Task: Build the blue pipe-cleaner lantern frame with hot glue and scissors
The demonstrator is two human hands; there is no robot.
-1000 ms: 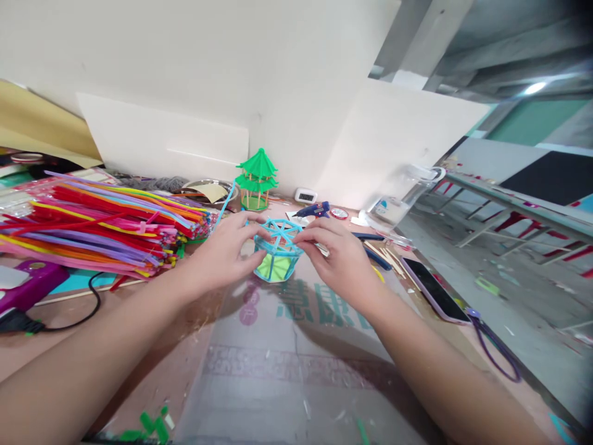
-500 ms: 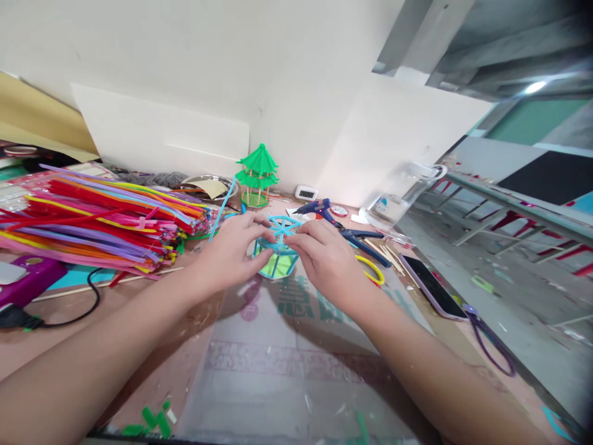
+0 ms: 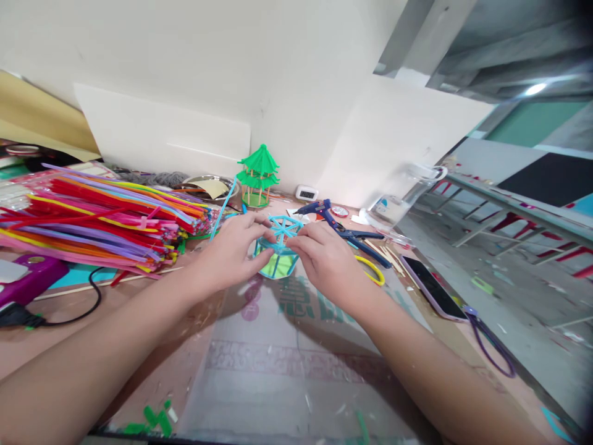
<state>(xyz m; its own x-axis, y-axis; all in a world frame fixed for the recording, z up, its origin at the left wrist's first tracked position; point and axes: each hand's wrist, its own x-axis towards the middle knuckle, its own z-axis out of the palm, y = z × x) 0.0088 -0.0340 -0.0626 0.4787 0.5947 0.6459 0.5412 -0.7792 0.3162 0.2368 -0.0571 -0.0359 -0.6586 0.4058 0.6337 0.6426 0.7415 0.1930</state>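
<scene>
Left hand [image 3: 231,250]: curled round the near-left side of the blue frame [image 3: 278,247], thumb and fingers [image 3: 259,224] pinched on its upper rim.
Right hand [image 3: 327,259]: on the frame's right side, fingers narrow and pinching the rim near the spokes; exactly which strand they grip cannot be told.
Blue frame: a small cage of blue strands with a spoked wheel top and a green panel inside, at the middle of the bench [image 3: 287,371], between the two hands; whether its base rests on the bench cannot be told.
Left of it: a big pile of coloured stems [image 3: 102,216], near but apart; a purple tool [image 3: 28,281] with a black cord at the far left.
Behind: a green pagoda model [image 3: 257,176] upright by the wall, well apart.
Right of it: a blue glue gun [image 3: 319,209], pliers [image 3: 359,238], a yellow ring [image 3: 370,270] just beside the right wrist, a phone [image 3: 430,287] farther out.
Risk: the frame looks light and thin, so a hard pinch could bend the rim or pop a spoke loose.
Risk: uneven pull from the two hands could twist the cage out of shape.
Risk: the right forearm lies close to the pliers and ring, so a wide sweep could knock them.
</scene>
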